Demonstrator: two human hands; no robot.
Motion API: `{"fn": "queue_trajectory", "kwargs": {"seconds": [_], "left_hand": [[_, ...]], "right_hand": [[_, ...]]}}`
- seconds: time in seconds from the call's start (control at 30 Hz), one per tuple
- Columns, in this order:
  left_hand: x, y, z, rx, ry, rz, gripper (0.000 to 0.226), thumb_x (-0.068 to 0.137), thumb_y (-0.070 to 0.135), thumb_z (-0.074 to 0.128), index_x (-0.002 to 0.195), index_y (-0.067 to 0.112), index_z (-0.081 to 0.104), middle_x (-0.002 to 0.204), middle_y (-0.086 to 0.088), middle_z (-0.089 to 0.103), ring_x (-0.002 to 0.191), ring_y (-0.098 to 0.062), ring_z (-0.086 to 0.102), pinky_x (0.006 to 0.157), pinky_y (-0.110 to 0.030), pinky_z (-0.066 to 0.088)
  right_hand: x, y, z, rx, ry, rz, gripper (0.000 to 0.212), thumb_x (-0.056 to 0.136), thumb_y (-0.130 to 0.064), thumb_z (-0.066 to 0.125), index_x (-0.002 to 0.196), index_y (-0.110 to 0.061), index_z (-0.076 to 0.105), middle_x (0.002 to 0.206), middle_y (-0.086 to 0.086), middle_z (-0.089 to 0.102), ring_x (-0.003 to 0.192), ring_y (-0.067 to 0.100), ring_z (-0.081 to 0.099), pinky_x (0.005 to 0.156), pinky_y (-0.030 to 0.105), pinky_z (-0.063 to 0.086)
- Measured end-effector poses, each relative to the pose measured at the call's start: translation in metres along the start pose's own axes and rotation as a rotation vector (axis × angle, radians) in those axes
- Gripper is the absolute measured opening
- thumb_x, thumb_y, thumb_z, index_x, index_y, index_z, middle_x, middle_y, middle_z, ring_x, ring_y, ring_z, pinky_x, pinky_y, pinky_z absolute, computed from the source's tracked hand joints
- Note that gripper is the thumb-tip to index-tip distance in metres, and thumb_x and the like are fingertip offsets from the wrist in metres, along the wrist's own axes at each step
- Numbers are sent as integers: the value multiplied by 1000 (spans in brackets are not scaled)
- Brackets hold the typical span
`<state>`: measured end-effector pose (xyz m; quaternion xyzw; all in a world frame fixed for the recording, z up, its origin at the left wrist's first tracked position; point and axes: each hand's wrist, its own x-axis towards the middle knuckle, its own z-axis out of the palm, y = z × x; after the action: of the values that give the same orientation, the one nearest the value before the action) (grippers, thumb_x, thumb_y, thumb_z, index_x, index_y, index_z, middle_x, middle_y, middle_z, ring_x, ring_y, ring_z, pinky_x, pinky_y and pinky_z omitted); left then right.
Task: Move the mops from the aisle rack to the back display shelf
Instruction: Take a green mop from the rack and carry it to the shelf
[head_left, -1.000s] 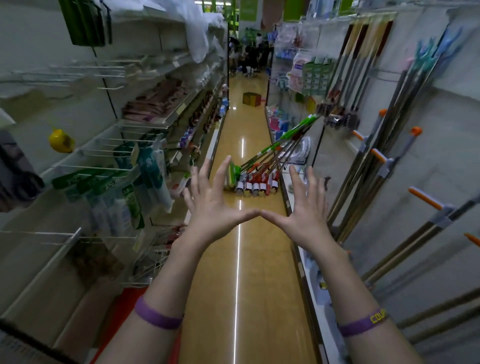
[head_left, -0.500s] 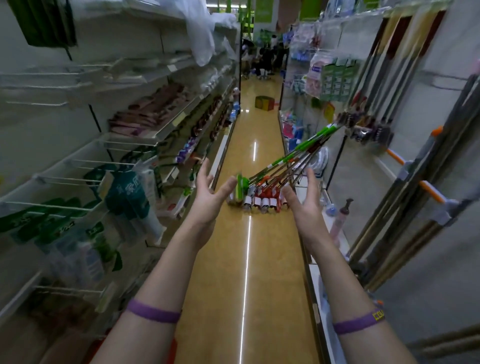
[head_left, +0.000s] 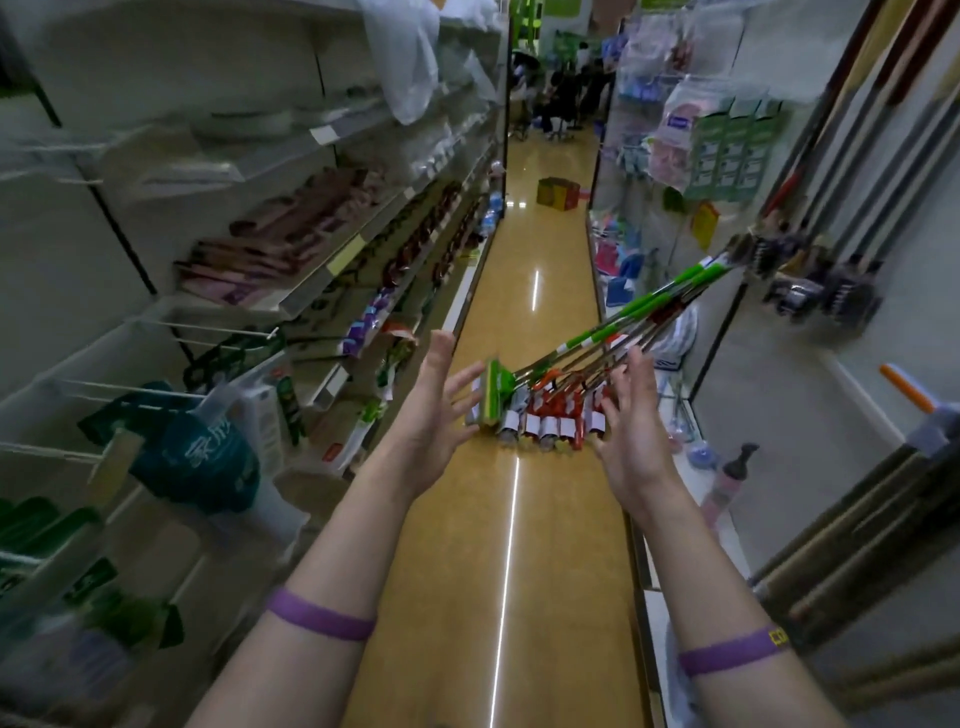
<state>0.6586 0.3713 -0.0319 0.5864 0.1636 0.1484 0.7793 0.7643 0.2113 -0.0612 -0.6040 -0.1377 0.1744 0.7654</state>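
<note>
Several mops (head_left: 540, 415) stand with their heads in a row on the aisle floor. Their green and red handles lean up to the right against the shelving. One mop head at the left of the row is green (head_left: 491, 395); the others are red and white. My left hand (head_left: 434, 415) is stretched forward, fingers straight, palm turned inward, just left of the green head. My right hand (head_left: 631, 431) is stretched out too, fingers spread, in front of the right end of the row. Neither hand holds anything.
Product shelves (head_left: 291, 291) line the left side. On the right hang long poles and brooms (head_left: 852, 171), with orange-tipped handles (head_left: 906, 389) sticking out. A cardboard box (head_left: 558, 193) sits on the floor farther down the aisle. A pump bottle (head_left: 730, 480) stands on the low right ledge.
My hands were joined thumb to thumb with palms forward; they have parted and turned inward. I have moved closer to the mops, which now fill more of the view.
</note>
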Motion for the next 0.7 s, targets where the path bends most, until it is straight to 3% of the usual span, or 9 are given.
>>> {"fn": "queue_trajectory", "kwargs": {"seconds": [0.23, 0.33, 0.53, 0.7], "left_hand": [[146, -11, -25, -186, 11, -47, 95, 74, 88, 30, 153, 36, 24, 147, -11, 48, 136, -37, 43, 111, -66, 26], [222, -7, -33, -283, -2, -93, 94, 74, 90, 30, 152, 37, 26, 145, -13, 51, 133, -38, 46, 109, -67, 28], [350, 13, -36, -241, -22, -125, 92, 79, 87, 26, 153, 34, 28, 143, -10, 53, 134, -35, 45, 112, -65, 25], [435, 21, -44, -219, -21, -142, 87, 82, 84, 25, 153, 32, 29, 142, -10, 54, 133, -34, 46, 112, -64, 25]], "right_hand": [[128, 22, 8, 51, 36, 28, 85, 80, -83, 25, 156, -44, 18, 166, -2, 18, 152, 26, 17, 120, 62, 13], [193, 26, 16, 67, 75, 33, 79, 87, -79, 21, 157, -42, 17, 166, -1, 18, 153, 29, 16, 120, 62, 11], [313, 24, 41, 64, 89, 66, 94, 73, -80, 23, 157, -39, 16, 166, 1, 18, 152, 30, 18, 119, 60, 14], [394, 32, 35, 78, 125, 75, 90, 77, -84, 23, 156, -41, 18, 166, 1, 18, 152, 30, 18, 120, 62, 14]]}}
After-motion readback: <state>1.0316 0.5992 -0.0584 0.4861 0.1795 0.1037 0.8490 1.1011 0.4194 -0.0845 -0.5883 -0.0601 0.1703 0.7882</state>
